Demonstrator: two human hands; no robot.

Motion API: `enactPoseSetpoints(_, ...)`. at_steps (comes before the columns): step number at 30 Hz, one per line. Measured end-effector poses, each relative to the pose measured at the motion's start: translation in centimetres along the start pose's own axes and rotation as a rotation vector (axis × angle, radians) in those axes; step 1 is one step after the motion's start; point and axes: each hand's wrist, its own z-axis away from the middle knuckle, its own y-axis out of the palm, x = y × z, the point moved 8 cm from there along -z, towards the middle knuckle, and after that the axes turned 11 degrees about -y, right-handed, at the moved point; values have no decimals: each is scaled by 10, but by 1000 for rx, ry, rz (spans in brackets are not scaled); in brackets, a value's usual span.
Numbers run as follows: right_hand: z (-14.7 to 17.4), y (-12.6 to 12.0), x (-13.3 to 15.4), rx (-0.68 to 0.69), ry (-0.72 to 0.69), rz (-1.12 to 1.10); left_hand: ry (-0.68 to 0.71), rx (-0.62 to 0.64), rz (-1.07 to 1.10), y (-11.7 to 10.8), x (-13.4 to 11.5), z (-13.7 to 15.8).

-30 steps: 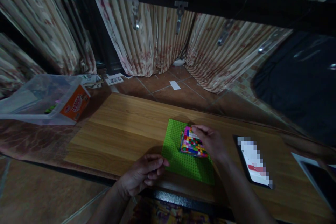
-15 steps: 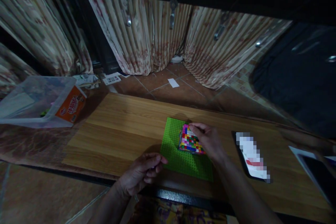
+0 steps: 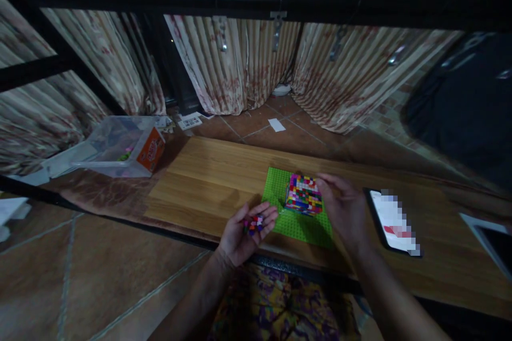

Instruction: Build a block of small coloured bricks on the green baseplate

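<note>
My left hand [image 3: 248, 234] lies palm up just in front of the baseplate, cupping several small toy bricks [image 3: 255, 224] in red, white, pink and purple. On the green studded baseplate [image 3: 276, 178] stands a low block of many-coloured bricks [image 3: 303, 194], with a mixed pattern of studs on top. My right hand [image 3: 344, 205] is at the block's back right corner, thumb and forefinger brought together there. Whether a brick is between those fingertips is too small to make out. Part of the baseplate's right side is hidden behind this hand.
A phone [image 3: 394, 224] with a lit screen lies right of the baseplate on the wooden table [image 3: 200, 181]. Farther right is a dark flat device [image 3: 494, 245]. Left of the tabletop sits a clear plastic box [image 3: 120, 162] with an orange label. Curtains [image 3: 236, 74] hang behind.
My left hand has opened from a loose curl to palm up, showing the bricks inside. My right hand has shifted from the block's top to its back right corner. The view has turned left.
</note>
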Motion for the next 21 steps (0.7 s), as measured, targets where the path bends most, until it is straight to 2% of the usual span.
enactPoseSetpoints(2, 15, 5, 26, 96, -53, -32, -5, 33, 18, 4, 4, 2)
enactPoseSetpoints(4, 34, 21, 47, 254, -113, -70, -12, 58, 26, 9, 8, 3)
enactPoseSetpoints(6, 53, 39, 60, 376, -168, -52, -26, 72, 23, 14, 12, 4)
enactPoseSetpoints(8, 67, 52, 64, 440, -212, -7, -47, 74, 24, 17, 17, 5)
enactPoseSetpoints(11, 77, 63, 64, 470, -259, 69, -62, 78, 32, 21, 22, 6)
enactPoseSetpoints(15, 78, 61, 62, 460, -263, 101, -49, 60, 32, 24, 23, 7)
enactPoseSetpoints(21, 77, 52, 59, 448, -166, -2, -12, -123, -46, 6, 26, 3)
